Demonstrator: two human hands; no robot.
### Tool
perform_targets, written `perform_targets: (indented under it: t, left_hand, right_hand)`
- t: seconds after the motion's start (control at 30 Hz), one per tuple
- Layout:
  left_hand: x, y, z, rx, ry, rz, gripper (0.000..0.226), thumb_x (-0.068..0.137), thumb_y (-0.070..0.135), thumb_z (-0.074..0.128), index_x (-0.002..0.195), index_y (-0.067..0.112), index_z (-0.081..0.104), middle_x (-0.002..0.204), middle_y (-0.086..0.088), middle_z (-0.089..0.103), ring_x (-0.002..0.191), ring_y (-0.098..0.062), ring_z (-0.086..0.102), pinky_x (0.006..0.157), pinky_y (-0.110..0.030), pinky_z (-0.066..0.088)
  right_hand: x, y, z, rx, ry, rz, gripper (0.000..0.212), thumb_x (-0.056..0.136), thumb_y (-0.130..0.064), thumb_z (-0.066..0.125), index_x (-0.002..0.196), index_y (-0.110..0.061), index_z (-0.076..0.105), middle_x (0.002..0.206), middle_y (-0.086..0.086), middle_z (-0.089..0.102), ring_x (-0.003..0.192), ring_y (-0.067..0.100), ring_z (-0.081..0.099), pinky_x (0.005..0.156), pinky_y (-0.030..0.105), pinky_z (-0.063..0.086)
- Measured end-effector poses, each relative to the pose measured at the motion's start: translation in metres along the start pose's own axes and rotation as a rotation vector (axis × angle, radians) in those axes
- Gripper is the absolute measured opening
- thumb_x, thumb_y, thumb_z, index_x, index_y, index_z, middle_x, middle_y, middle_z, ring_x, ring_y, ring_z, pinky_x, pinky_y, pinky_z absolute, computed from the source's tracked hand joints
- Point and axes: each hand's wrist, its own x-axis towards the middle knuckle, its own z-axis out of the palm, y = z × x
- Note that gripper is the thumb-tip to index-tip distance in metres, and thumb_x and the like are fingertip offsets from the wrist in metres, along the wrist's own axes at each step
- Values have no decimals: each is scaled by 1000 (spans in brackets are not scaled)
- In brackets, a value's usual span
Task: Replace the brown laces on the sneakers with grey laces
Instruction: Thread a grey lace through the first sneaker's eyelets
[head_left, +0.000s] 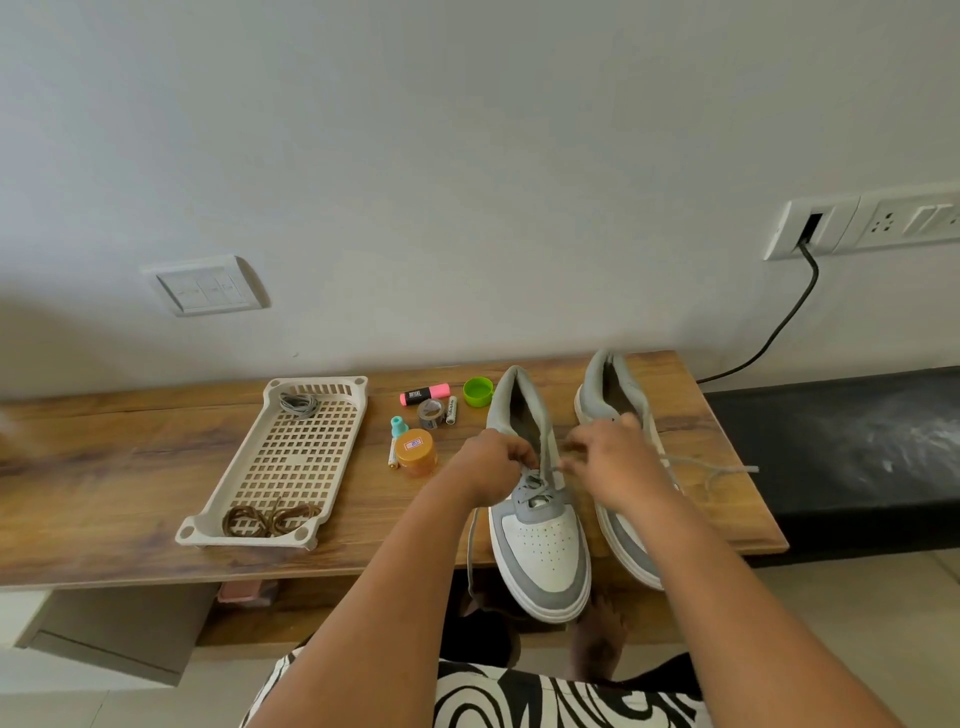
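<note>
With the coiled brown laces (270, 518) already lying in the cream slotted plastic tray (291, 457), the left hand (493, 467) and right hand (618, 462) each pinch the flat grey lace (535, 486) over the left grey-and-white sneaker (540, 540) on the wooden table (104, 499), threading its lower eyelets; next, I judge, each end must cross to the eyelet above.

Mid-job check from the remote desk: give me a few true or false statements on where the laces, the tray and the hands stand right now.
1. The brown laces lie in the tray. True.
2. Both hands are on the right sneaker. False: the left hand and right hand work grey lace at the left sneaker.
3. A coil of grey lace sits at the tray's far end. True.
4. The green cap is inside the tray. False: it stands on the table, beside the pink highlighter.
5. The left sneaker has grey lace in its lowest eyelets. True.
</note>
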Motion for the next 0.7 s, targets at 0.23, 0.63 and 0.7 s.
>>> perform_targets:
  t: [0.23, 0.63, 0.7]
  left_hand:
    - [-6, -3, -2, 47, -7, 21, 35, 96, 11, 43, 100, 37, 67, 108, -2, 65, 77, -13, 56, 61, -22, 41]
    - [-14, -3, -10, 81, 70, -9, 41, 90, 29, 68, 119, 12, 44, 100, -3, 60, 87, -17, 57, 68, -23, 44]
    - [-15, -8, -8, 110, -16, -66, 42, 91, 37, 67, 119, 11, 51, 109, -4, 64, 95, -18, 60, 76, -27, 46]
  right_hand:
    - [13, 16, -7, -208, 63, 154, 25, 91, -47, 60, 99, -24, 66, 99, 0, 56, 102, 21, 52, 88, 40, 50]
    - [10, 3, 16, 24, -82, -35, 28, 94, -46, 54, 115, -29, 59, 112, 5, 54, 108, 25, 53, 95, 43, 46]
    - [12, 5, 21, 54, -88, -47, 18, 93, -41, 59, 106, -30, 62, 104, 2, 59, 99, 20, 56, 90, 41, 49]
